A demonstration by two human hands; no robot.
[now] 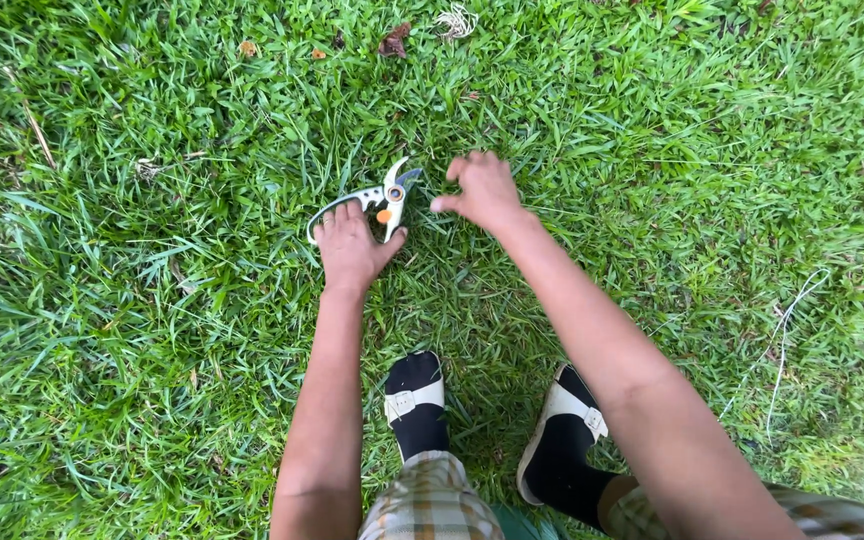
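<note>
Head cam looks straight down at lawn, me bent fwd w/ both arms stretched to the grass (132, 330). My left hand (350, 248) lies palm-down on the garden shears (377, 200), fingers together & curled over the light grey handles, thumb splayed out to the right side touching the lower handle near the orange catch. Looks like a cover-and-close grip, not a lift: the shears lie flat in the grass, handle loop running out left of my fingers, short curved blades pointing up & away from me, prob so the sharp end stays clear of my palm. Can't tell if the blades are locked shut; they look near closed.

My right hand (482, 190) is just beside the blade end, not touching the shears. Fingers bent loosely, thumb & forefinger brought toward each other low over the grass; whether they pinch a blade of grass or nothing, can't tell, too small. It sits apart from the cutting end, which makes sense w/ a sharp tool that close.

Below, my two feet in black socks & pale strapped sandals (414, 398) stand apart on the grass, planted wide enough to let me bend between them. Checked shorts (432, 500) at bottom edge.

Around: a few brown dead leaves (393, 40) at the top, a dry pale twig (787, 330) off to the right, well apart from both hands
</note>
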